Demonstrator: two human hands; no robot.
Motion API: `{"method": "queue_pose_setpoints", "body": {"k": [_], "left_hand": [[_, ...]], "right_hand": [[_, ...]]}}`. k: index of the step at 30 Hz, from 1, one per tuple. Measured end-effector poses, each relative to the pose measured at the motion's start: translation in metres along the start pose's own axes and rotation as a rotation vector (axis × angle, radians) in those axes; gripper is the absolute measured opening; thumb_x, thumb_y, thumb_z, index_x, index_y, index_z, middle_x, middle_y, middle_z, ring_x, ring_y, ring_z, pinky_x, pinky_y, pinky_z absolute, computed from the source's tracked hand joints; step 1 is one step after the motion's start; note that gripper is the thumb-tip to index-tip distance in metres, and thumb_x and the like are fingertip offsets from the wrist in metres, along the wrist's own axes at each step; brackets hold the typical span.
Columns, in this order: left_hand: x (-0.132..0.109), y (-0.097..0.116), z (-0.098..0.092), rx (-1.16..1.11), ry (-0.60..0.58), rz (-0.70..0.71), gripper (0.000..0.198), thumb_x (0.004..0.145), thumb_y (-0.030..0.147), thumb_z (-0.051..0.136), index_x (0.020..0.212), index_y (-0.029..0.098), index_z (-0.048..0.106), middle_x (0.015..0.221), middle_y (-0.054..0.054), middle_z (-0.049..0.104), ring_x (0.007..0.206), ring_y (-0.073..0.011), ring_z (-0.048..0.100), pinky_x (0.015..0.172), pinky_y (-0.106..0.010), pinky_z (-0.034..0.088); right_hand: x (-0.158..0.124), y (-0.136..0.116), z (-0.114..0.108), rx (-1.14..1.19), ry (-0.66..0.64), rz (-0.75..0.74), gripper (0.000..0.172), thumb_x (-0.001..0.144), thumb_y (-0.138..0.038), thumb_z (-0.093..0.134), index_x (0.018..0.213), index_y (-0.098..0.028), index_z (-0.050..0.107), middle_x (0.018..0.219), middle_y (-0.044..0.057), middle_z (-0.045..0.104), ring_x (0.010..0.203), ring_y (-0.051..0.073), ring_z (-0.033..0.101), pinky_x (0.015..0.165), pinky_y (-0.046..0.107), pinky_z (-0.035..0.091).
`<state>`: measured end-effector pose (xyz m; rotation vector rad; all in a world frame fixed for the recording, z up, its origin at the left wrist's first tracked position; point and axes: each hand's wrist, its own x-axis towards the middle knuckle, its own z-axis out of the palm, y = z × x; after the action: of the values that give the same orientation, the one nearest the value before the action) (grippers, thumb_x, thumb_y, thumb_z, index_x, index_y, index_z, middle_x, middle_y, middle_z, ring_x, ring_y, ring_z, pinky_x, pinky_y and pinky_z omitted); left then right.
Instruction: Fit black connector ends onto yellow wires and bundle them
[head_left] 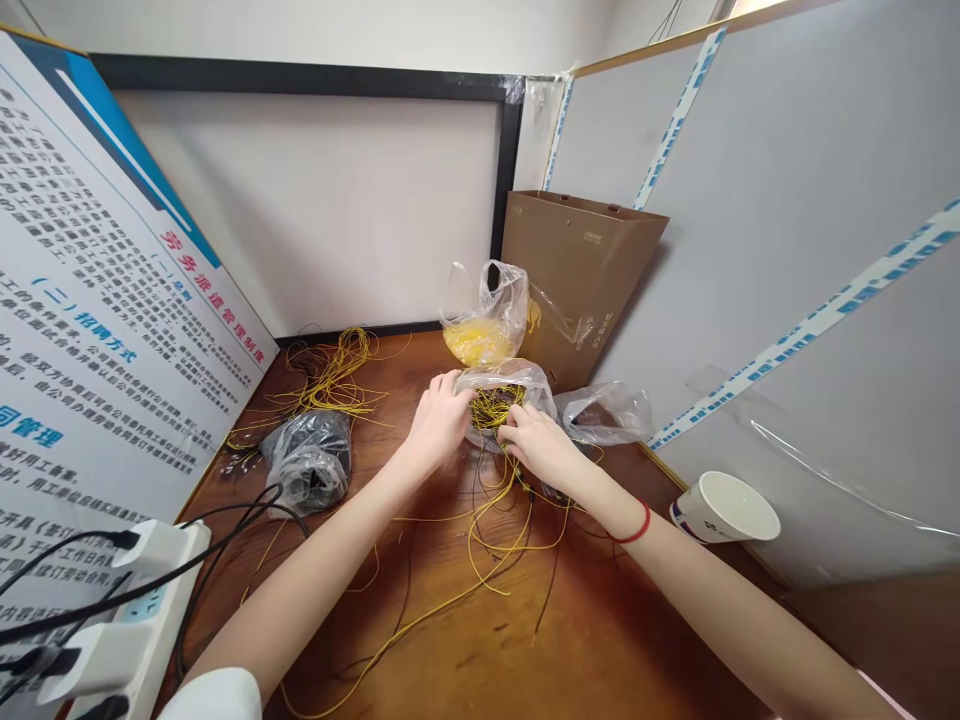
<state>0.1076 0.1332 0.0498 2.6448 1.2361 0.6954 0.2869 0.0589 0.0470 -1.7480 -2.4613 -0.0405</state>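
Note:
My left hand [437, 418] and my right hand [538, 441] meet at a clear plastic bag [504, 378] that holds a tangle of yellow and black wires [493, 405]. The left hand's fingers curl over the bag's left rim. My right hand pinches into the wire tangle at the bag's mouth. Loose yellow and dark wires [495, 545] trail from under both hands across the wooden table [525, 640]. A red band circles my right wrist.
A second clear bag with yellow contents [480, 325] stands behind, by a brown paper bag [577, 280]. An empty clear bag [607, 410], a paper cup [724, 508], a bag with dark parts [309, 460], more wires [330, 380] and a power strip [142, 600] lie around.

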Motion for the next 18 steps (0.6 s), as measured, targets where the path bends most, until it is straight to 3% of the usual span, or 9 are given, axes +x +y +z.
{"method": "queue_pose_setpoints", "body": {"k": [4,8,14,18], "left_hand": [[-0.008,-0.003,-0.003,-0.037,0.016,0.020,0.028,0.082,0.005,0.054,0.104,0.017,0.068,0.138,-0.016,0.049,0.130,-0.0328,0.042,0.101,-0.051,0.045],[-0.013,-0.006,-0.004,-0.096,0.044,0.032,0.023,0.080,0.007,0.059,0.098,0.017,0.068,0.132,-0.015,0.052,0.127,-0.0334,0.044,0.100,-0.052,0.045],[-0.017,-0.003,-0.019,-0.228,0.145,0.050,0.017,0.086,0.010,0.055,0.093,0.018,0.069,0.120,-0.012,0.057,0.116,-0.0259,0.055,0.101,-0.045,0.046],[-0.015,0.013,-0.035,-0.455,0.237,0.092,0.019,0.087,0.010,0.052,0.092,0.019,0.068,0.102,-0.006,0.065,0.100,-0.0202,0.062,0.092,-0.037,0.051]], "right_hand": [[-0.001,0.001,0.004,0.009,0.002,-0.016,0.020,0.089,-0.011,0.058,0.100,-0.018,0.072,0.099,0.012,0.058,0.098,0.027,0.054,0.084,0.040,0.046],[0.000,0.003,0.000,0.089,0.028,-0.043,0.018,0.088,-0.007,0.057,0.089,-0.016,0.072,0.095,0.012,0.059,0.095,0.025,0.055,0.084,0.039,0.047],[-0.005,0.005,-0.039,0.331,0.180,-0.062,0.013,0.090,-0.015,0.059,0.097,-0.019,0.069,0.103,0.007,0.065,0.097,0.018,0.062,0.089,0.033,0.051],[-0.008,0.001,-0.064,0.451,0.298,-0.018,0.015,0.093,-0.020,0.055,0.100,-0.019,0.068,0.095,0.004,0.072,0.088,0.016,0.066,0.080,0.031,0.053]]}}
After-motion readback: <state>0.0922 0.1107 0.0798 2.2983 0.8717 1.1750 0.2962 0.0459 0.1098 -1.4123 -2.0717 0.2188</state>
